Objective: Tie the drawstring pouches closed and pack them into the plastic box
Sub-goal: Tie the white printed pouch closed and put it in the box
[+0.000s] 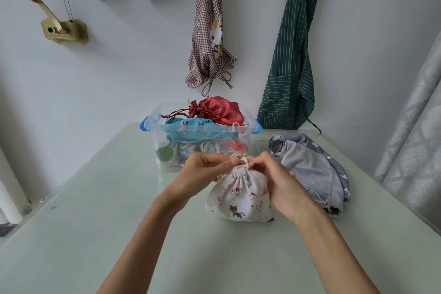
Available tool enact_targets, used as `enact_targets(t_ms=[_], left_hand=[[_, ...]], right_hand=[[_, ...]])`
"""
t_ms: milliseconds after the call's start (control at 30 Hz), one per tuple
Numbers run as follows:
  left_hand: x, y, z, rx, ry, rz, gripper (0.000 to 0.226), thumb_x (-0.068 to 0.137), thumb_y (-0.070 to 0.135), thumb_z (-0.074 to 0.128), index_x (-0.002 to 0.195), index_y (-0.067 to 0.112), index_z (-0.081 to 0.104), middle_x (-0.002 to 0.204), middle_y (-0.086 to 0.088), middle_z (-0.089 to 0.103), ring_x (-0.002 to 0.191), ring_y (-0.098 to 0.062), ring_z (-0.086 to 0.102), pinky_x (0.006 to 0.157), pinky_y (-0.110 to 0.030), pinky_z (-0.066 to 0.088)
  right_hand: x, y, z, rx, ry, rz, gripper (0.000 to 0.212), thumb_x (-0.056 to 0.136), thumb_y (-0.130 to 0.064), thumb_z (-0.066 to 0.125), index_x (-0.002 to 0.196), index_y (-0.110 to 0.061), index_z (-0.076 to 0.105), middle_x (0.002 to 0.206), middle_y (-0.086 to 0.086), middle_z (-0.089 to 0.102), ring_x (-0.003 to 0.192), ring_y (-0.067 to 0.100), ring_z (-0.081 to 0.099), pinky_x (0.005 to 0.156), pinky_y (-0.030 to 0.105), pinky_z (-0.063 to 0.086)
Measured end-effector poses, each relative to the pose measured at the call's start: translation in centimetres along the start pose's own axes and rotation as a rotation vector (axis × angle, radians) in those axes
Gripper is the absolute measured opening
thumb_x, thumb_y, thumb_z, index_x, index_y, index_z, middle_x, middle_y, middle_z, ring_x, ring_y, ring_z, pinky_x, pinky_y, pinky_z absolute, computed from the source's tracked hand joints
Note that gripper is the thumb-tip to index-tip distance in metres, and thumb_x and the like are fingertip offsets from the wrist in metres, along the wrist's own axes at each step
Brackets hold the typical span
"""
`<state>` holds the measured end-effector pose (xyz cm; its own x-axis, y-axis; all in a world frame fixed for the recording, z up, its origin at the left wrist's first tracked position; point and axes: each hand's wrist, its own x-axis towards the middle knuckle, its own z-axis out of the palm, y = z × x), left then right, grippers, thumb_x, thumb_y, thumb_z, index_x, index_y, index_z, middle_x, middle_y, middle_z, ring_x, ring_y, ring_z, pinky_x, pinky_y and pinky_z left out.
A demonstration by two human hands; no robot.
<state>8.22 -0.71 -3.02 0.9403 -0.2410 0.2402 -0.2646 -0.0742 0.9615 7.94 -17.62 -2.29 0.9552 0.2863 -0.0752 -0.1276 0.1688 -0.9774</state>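
Observation:
A white pouch printed with cats [239, 196] stands on the table in front of me, its neck gathered tight. My left hand [202, 174] and my right hand [276, 179] pinch its cream drawstring [241, 158] at the top, one on each side of the knot. Behind it stands the clear plastic box [164, 150] with blue handles. A red satin pouch [217, 110], a blue printed pouch [191, 130] and other pouches lie inside. A grey pouch [310, 172] lies on its side to the right, over a darker grey patterned one [338, 169].
The pale green table [95, 210] reaches the white wall. A checked apron [212, 38] and a green striped apron [293, 59] hang above the box. A brass wall fitting [63, 28] is at the upper left. A grey curtain [415, 126] hangs at the right.

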Motion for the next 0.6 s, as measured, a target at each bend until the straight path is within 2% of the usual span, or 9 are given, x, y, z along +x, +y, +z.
enact_targets(t_ms=[67, 133, 200, 233, 300, 333, 400, 500, 600], left_hand=[[0.1, 0.2, 0.4, -0.062, 0.004, -0.022, 0.020, 0.086, 0.020, 0.064, 0.100, 0.010, 0.075, 0.086, 0.000, 0.076, 0.076, -0.003, 0.067, 0.063, -0.011, 0.047], [0.1, 0.5, 0.6, -0.095, 0.019, -0.018, 0.018, 0.087, 0.013, 0.063, 0.099, 0.005, 0.073, 0.077, 0.006, 0.075, 0.068, 0.002, 0.066, 0.059, -0.006, 0.045], [0.0, 0.7, 0.7, -0.077, 0.040, -0.004, 0.014, 0.087, 0.012, 0.063, 0.095, 0.006, 0.073, 0.070, 0.009, 0.073, 0.063, 0.006, 0.064, 0.055, -0.005, 0.042], [0.0, 0.7, 0.6, -0.059, 0.050, 0.000, 0.013, 0.086, 0.014, 0.064, 0.094, 0.009, 0.074, 0.071, 0.009, 0.074, 0.064, 0.006, 0.063, 0.056, -0.006, 0.042], [0.1, 0.5, 0.2, -0.037, 0.069, -0.021, 0.015, 0.085, 0.020, 0.066, 0.093, 0.012, 0.075, 0.080, 0.004, 0.075, 0.072, 0.001, 0.064, 0.062, -0.011, 0.044], [0.1, 0.5, 0.1, -0.037, 0.075, -0.031, 0.016, 0.085, 0.021, 0.066, 0.094, 0.012, 0.076, 0.085, 0.001, 0.076, 0.077, -0.002, 0.065, 0.067, -0.014, 0.045], [0.1, 0.5, 0.1, -0.051, 0.063, -0.045, 0.019, 0.085, 0.023, 0.065, 0.097, 0.011, 0.075, 0.092, -0.002, 0.076, 0.084, -0.008, 0.067, 0.075, -0.018, 0.050], [0.0, 0.9, 0.5, -0.081, 0.032, -0.052, 0.022, 0.085, 0.025, 0.065, 0.100, 0.011, 0.075, 0.096, -0.004, 0.075, 0.089, -0.013, 0.068, 0.087, -0.027, 0.052], [0.0, 1.3, 0.5, -0.098, 0.024, -0.053, 0.022, 0.085, 0.025, 0.065, 0.098, 0.012, 0.075, 0.096, -0.002, 0.075, 0.090, -0.013, 0.068, 0.090, -0.030, 0.051]], right_hand=[[-0.3, -0.2, 0.1, 0.315, -0.156, 0.100, 0.032, 0.080, -0.019, 0.038, 0.092, -0.002, 0.062, 0.081, 0.012, 0.060, 0.080, 0.021, 0.054, 0.081, 0.033, 0.042], [-0.1, 0.0, 0.3, 0.353, -0.164, 0.117, 0.018, 0.074, -0.020, 0.040, 0.072, -0.008, 0.053, 0.072, 0.007, 0.047, 0.070, 0.016, 0.043, 0.074, 0.031, 0.038], [-0.1, -0.1, 0.1, 0.166, -0.108, 0.078, 0.020, 0.070, -0.024, 0.046, 0.053, -0.018, 0.038, 0.062, 0.000, 0.031, 0.063, 0.012, 0.024, 0.065, 0.029, 0.029], [-0.2, -0.2, -0.2, -0.039, -0.076, 0.021, 0.025, 0.071, -0.028, 0.049, 0.050, -0.020, 0.039, 0.060, -0.002, 0.032, 0.062, 0.012, 0.024, 0.064, 0.030, 0.027], [-0.3, -0.4, -1.1, -0.446, 0.015, -0.137, 0.029, 0.081, -0.035, 0.058, 0.055, -0.021, 0.054, 0.062, -0.003, 0.050, 0.066, 0.010, 0.042, 0.068, 0.025, 0.032], [-0.3, -0.5, -1.5, -0.505, 0.077, -0.196, 0.027, 0.086, -0.035, 0.060, 0.063, -0.021, 0.063, 0.068, -0.004, 0.060, 0.072, 0.006, 0.050, 0.072, 0.020, 0.035], [-0.6, -0.9, -1.6, -0.375, 0.069, -0.230, 0.023, 0.087, -0.034, 0.061, 0.071, -0.019, 0.068, 0.076, -0.006, 0.066, 0.078, 0.004, 0.054, 0.074, 0.017, 0.038], [-1.1, -1.0, -0.6, 0.190, -0.146, -0.076, 0.031, 0.085, -0.033, 0.055, 0.060, -0.018, 0.063, 0.076, 0.001, 0.066, 0.075, 0.012, 0.061, 0.076, 0.025, 0.041], [-1.2, -0.6, -0.2, 0.379, -0.156, -0.029, 0.031, 0.085, -0.031, 0.051, 0.061, -0.014, 0.061, 0.073, 0.003, 0.066, 0.073, 0.015, 0.064, 0.075, 0.030, 0.043]])
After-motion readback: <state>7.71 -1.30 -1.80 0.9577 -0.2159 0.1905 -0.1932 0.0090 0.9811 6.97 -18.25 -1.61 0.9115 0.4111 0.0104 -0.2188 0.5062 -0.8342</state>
